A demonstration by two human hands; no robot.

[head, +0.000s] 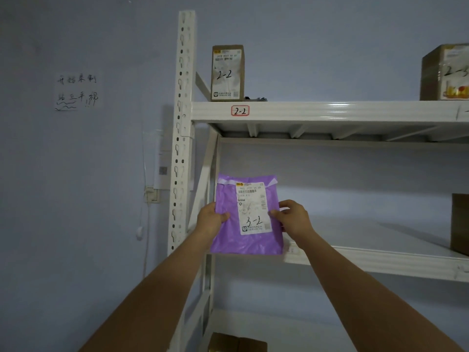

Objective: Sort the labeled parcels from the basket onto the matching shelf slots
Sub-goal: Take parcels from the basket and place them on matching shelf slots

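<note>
Both hands hold a purple mailer bag (247, 217) upright in front of the white shelf rack (330, 111), at about 6 o'clock from the frame centre. Left hand (212, 219) pinches the bag's left edge, thumb on the front; right hand (291, 217) pinches the right edge, thumb on the white label (253, 208), which reads "3-2". The bag covers the left front corner of the middle shelf (380, 255) and hides any slot tag there.

Upper shelf, 12 o'clock from the bag: a brown box (227, 73) marked "2-2" stands above a red-bordered tag (240, 111) reading "2-2". At 2 o'clock, a bigger carton (444, 72) marked "2-3", cut by the frame edge. Another brown box (459, 224) sits at 3 o'clock on the middle shelf, mostly out of frame. A cardboard box (236, 342) is at 6 o'clock below. A handwritten paper note (76, 91) is on the wall at 10 o'clock.
</note>
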